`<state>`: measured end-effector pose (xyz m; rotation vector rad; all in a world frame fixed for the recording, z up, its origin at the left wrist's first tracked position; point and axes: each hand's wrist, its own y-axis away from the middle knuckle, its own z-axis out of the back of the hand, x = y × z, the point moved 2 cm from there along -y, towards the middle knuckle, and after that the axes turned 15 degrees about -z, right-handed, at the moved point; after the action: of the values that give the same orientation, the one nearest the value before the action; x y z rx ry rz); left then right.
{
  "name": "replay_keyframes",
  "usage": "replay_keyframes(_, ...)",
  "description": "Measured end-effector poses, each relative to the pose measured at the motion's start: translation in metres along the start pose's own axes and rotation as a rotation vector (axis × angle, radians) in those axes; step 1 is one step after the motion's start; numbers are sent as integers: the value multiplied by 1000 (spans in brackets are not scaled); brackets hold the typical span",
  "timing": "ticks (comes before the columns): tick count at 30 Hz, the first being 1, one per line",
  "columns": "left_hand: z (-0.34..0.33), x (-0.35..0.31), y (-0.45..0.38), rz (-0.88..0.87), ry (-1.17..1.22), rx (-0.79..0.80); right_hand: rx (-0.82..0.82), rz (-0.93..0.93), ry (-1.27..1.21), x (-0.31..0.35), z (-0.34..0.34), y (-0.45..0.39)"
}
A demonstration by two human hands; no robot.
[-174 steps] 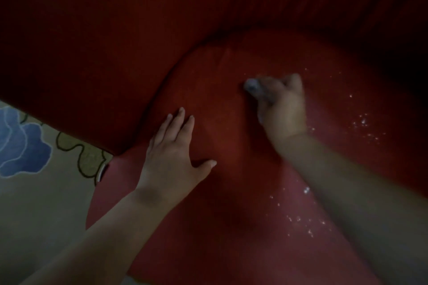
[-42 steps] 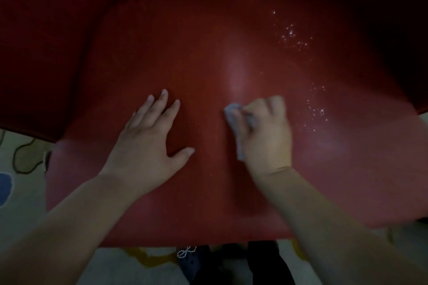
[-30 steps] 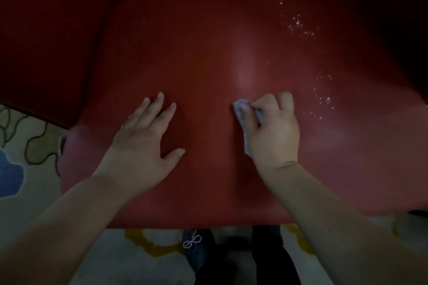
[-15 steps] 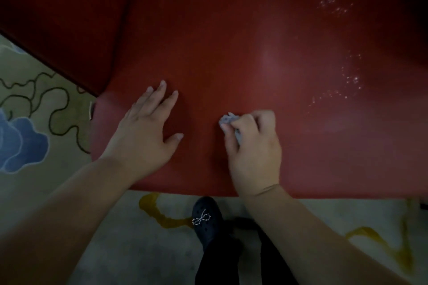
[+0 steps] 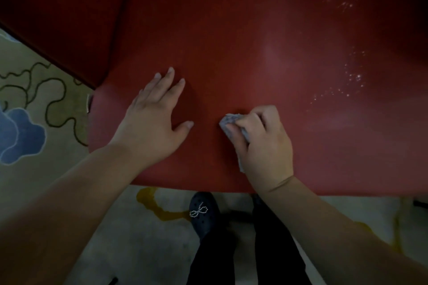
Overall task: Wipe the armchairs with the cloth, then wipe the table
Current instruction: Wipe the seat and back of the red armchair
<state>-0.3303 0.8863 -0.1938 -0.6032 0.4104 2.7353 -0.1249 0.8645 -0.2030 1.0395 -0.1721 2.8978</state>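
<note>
Right hand clenches the bunched grey cloth against the red armchair seat near its front edge to wipe, while the left hand, fingers straight, braces flat beside it.

Grey cloth — bunched on red armchair

I counted one armchair, one cloth, one shoe below its seat, and my two hands.
</note>
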Motion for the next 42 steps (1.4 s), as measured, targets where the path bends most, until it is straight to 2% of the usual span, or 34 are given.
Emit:
replay_keyframes(7,-12,-40,-34,-106,-81,59,-24,-65,120,-47,34,-45)
replay_keyframes(17,-25,-84,-87,-19,-203,-18,-92,49,294,-95,83,-108)
replay_keyframes(24,-27,-91,-110,-27,-209,-31,-122,-32,333,-141,107,-172)
replay_keyframes(27,-26,-91,-117,-19,-208,-43,-167,-147,337,-156,109,-204)
replay_keyframes(32,-23,-89,-128,-12,-196,-50,-234,-299,173,-151,101,-210)
replay_keyframes(35,-21,-89,-132,-9,-191,-54,-182,-225,44,-123,86,-181)
replay_keyframes(39,-13,-86,-141,18,-198,-80,73,68,71,-88,63,-149)
replay_keyframes(40,-10,-84,-144,30,-194,-92,99,87,86,-91,65,-155)
replay_keyframes(42,-4,-78,-149,54,-189,-108,42,19,113,-108,78,-183)
